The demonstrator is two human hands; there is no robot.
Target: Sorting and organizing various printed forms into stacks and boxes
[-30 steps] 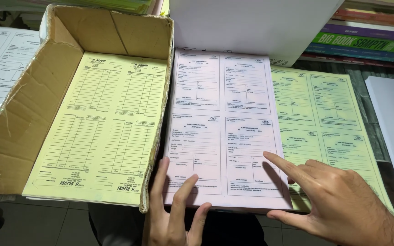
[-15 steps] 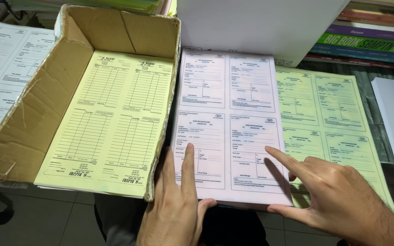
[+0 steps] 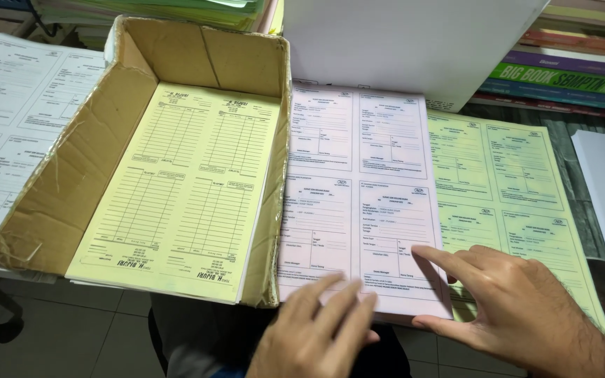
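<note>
Both grips are lying flat, fingers spread — left hand (image 3: 316,329) and right hand (image 3: 519,308) pressing the pink stack's (image 3: 358,189) near edge, no sheet lifted yet, the yellow-filled box (image 3: 71,182) sitting just left.

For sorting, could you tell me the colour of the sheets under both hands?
Pale pink printed form sheets, seen best in the head view.

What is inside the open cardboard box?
The cardboard box holds a stack of yellow printed forms; only the top sheet's tables show. Its white sheet edges show at the near right. The box floor and lower sheets are covered.
</note>
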